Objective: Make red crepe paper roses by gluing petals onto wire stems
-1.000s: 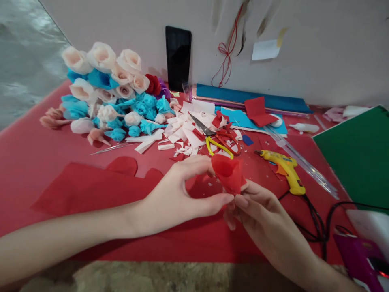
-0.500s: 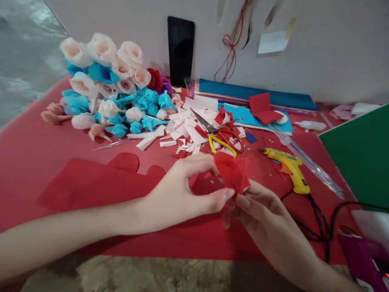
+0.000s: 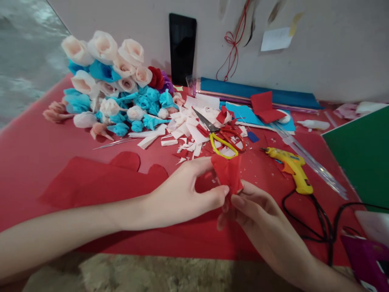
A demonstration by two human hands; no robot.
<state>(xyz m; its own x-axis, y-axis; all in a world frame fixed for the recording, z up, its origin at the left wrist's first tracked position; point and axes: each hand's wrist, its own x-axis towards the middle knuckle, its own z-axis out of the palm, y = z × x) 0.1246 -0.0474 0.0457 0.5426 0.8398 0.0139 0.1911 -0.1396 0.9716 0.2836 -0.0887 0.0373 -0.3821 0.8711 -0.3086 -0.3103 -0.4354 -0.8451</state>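
Between my two hands is a small folded piece of red crepe paper (image 3: pixel 228 172), held upright over the front of the table. My left hand (image 3: pixel 194 188) pinches its left side, with the thumb against the lower front. Low on the right, my right hand (image 3: pixel 258 207) grips the gathered base between thumb and fingers. Some fingertips are hidden behind the paper. Left of my hands, a larger red sheet (image 3: pixel 100 182) and rounded red pieces (image 3: pixel 126 161) lie flat. Just beyond the held paper are scissors (image 3: pixel 223 144) with yellow and red handles.
Paper flowers (image 3: pixel 118 93) in white, blue and pink are heaped at the back left. White scraps (image 3: pixel 188 125) lie mid-table. A yellow glue gun (image 3: pixel 290 168) with a black cord rests at right. A dark phone (image 3: pixel 182 48) leans on the wall; a green board (image 3: pixel 361 158) stands far right.
The held red paper has turned slightly, its top now showing a fold with two points. Both hands keep their grip and have shifted only a little. The camera view has moved slightly.
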